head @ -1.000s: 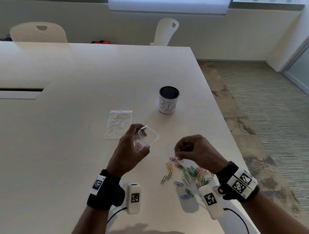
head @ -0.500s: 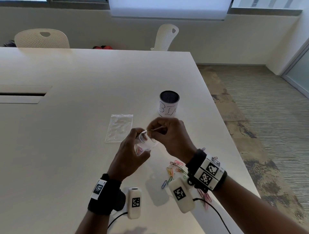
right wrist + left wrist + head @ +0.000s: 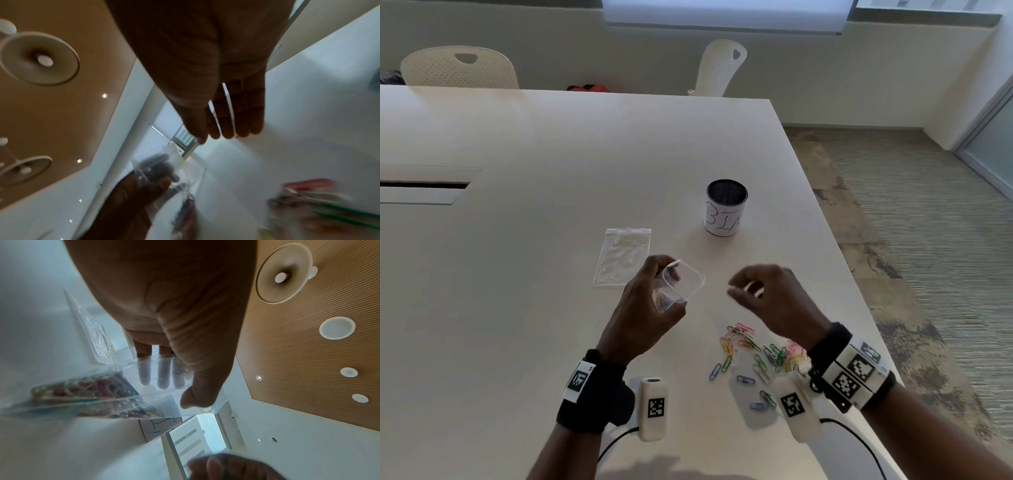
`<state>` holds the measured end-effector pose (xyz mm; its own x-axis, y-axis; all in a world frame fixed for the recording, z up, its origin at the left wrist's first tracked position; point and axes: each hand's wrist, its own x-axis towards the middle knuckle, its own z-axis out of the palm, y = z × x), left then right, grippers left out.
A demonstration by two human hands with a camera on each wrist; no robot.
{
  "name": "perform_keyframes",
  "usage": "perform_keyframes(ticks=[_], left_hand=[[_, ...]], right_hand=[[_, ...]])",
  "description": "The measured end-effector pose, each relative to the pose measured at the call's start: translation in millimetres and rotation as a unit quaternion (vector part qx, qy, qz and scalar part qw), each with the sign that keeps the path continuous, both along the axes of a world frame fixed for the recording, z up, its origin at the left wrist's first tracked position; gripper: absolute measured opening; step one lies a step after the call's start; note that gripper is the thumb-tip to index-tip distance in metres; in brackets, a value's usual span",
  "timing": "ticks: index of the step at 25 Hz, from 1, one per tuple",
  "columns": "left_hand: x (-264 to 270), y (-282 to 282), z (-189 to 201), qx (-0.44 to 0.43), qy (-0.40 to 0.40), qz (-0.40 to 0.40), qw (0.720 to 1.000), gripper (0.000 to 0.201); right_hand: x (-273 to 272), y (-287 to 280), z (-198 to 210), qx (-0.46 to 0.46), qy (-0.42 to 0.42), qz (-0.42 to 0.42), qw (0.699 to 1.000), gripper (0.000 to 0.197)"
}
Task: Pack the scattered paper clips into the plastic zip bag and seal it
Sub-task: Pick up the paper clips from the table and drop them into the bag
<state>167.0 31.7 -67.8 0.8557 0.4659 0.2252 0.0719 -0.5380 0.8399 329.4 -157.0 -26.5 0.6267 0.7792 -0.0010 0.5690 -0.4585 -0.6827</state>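
Observation:
My left hand (image 3: 654,301) holds a small clear zip bag (image 3: 685,282) off the table with its mouth open. Thumb and fingers (image 3: 162,378) pinch the bag's walls, and several coloured clips (image 3: 90,389) lie in its bottom. My right hand (image 3: 743,287) hovers just right of the bag. Its fingers (image 3: 228,125) are relaxed and hold nothing. The scattered paper clips (image 3: 756,356) lie in a loose pile on the white table (image 3: 534,308), below the right hand and near its wrist.
A second clear zip bag (image 3: 623,255) lies flat just beyond the left hand. A mesh cup labelled BIN (image 3: 726,209) stands farther back. The table's right edge (image 3: 859,294) runs close to the clip pile. Two chairs stand at the far side.
My right hand carried a clip from the pile to the bag's mouth, then drew back to the right with nothing in it. My left hand kept holding the bag open.

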Motion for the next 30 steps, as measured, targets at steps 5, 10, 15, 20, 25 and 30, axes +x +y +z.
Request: perform_keyframes(ticks=[5, 10, 15, 20, 25, 30], left_hand=[[0.0, -0.1, -1.6, -0.001, 0.0, -0.001, 1.0, 0.056], [-0.5, -1.7, -1.2, -0.001, 0.0, -0.003, 1.0, 0.057], [-2.0, -1.1, -1.5, -0.001, 0.002, 0.002, 1.0, 0.057], [-0.9, -2.8, -1.4, -0.002, 0.005, -0.002, 1.0, 0.056], [-1.1, -2.8, -1.1, -0.005, 0.005, -0.002, 1.0, 0.056], [-1.4, -2.3, -0.1, -0.002, 0.003, -0.003, 1.0, 0.057]], right_hand=[[-31.1, -23.4, -19.5, -0.249, -0.083, 0.051, 0.964, 0.099], [-54.7, -18.2, -33.7, -0.253, -0.119, 0.067, 0.958, 0.096], [-62.6, -15.4, -36.3, -0.202, -0.095, 0.068, 0.972, 0.044], [-57.4, -16.0, -44.8, -0.184, -0.111, 0.067, 0.974, 0.02], [-51.1, -15.1, -47.6, -0.175, -0.105, 0.069, 0.977, 0.02], [-43.4, -15.7, -38.0, -0.154, -0.067, 0.097, 0.981, 0.021]])
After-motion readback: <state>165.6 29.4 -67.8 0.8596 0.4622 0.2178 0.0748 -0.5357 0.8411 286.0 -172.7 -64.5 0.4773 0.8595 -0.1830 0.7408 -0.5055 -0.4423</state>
